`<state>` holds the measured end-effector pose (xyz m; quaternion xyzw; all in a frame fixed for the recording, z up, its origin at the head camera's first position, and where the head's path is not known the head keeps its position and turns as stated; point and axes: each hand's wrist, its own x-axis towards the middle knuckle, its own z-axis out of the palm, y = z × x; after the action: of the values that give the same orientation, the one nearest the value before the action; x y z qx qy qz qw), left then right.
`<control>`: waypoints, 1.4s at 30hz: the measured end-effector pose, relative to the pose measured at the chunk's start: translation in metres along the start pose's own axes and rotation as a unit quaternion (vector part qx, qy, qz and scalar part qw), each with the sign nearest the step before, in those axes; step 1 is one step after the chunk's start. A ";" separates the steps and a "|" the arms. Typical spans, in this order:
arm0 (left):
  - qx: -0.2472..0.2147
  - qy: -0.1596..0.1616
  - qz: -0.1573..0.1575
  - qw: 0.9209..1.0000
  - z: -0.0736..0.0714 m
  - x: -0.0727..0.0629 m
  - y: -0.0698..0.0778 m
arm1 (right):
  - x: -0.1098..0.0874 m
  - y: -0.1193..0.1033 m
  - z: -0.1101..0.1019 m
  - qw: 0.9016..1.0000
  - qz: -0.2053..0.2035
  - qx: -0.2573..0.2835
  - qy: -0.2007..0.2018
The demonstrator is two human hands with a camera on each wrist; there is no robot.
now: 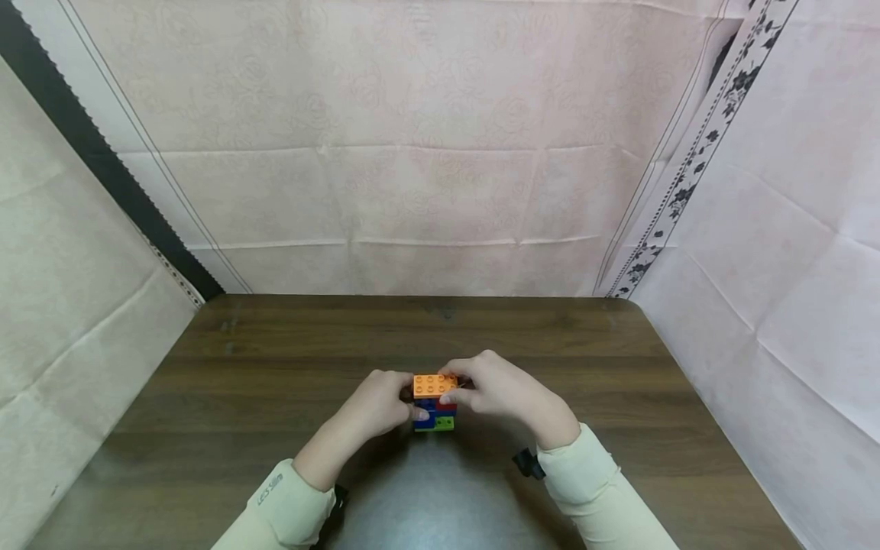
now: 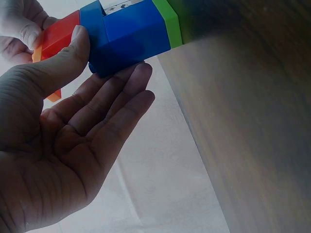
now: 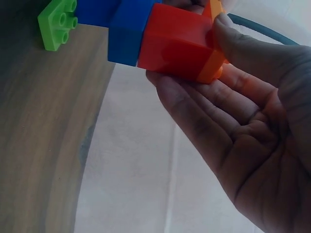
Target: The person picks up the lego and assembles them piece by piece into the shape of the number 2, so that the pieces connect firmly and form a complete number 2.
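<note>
A small stack of toy building bricks stands on the table between the two hands. Lowest is a flat green plate (image 1: 444, 422), with studs showing at one side in the right wrist view. On it sits a blue brick (image 2: 138, 34), with a second blue brick (image 3: 129, 36) above. Over these come a red brick (image 3: 175, 43) and a thin orange plate (image 1: 428, 385) on top. The left hand (image 1: 380, 401) grips the stack from the left, thumb on the front near the blue bricks. From the right, the right hand (image 1: 500, 389) pinches the orange plate and red brick at the top.
The wooden table (image 1: 275, 344) spreads around the stack, its back edge meeting a hanging pale cloth (image 1: 426, 191). More cloth walls (image 1: 777, 305) flank both sides. Dark straps show at both wrists.
</note>
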<state>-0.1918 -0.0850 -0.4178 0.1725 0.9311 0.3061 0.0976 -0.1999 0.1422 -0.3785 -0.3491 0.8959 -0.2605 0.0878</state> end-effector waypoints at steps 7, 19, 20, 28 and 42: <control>0.001 -0.001 -0.010 1.000 0.000 -0.001 0.001 | -0.003 0.008 0.009 0.999 -0.028 -0.001 0.030; -0.034 -0.016 0.003 0.999 0.000 0.004 -0.011 | -0.003 0.019 0.013 0.997 -0.045 0.048 0.041; -0.036 -0.018 0.010 0.999 0.000 0.004 -0.013 | -0.003 0.020 0.013 0.996 -0.047 0.056 0.041; -0.011 -0.029 0.065 0.997 0.001 0.000 -0.018 | -0.006 0.030 0.015 0.992 -0.055 0.113 0.034; -0.026 -0.015 0.076 0.997 0.003 -0.001 -0.023 | -0.015 0.042 0.015 0.990 -0.044 0.117 0.063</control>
<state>-0.1958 -0.1012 -0.4335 0.2444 0.9056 0.3340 0.0926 -0.2080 0.1725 -0.4142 -0.3579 0.8470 -0.3885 0.0595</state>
